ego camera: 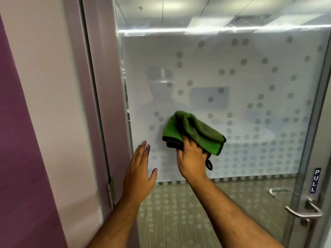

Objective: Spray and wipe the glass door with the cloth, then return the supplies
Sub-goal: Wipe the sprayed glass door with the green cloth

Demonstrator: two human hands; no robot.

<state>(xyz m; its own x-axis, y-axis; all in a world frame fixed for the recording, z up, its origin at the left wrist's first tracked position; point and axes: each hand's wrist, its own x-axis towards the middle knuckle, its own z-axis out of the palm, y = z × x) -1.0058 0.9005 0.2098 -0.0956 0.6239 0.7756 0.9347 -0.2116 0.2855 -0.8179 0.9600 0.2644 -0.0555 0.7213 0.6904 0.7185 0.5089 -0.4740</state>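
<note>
An office: frosted dotted glass door, ceiling tiles

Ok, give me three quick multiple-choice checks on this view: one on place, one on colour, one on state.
1. The door handle is at:
A lower right
B upper left
C centre

2. The cloth is:
A blue
B green
C white

3. The left hand is:
A gripping a bottle
B fisted
C open, holding nothing

Answers:
1 A, the handle sits below the PULL sign at the glass door's right edge.
2 B, green with dark trim, bunched in the right hand.
3 C, fingers spread flat near the glass.
</note>
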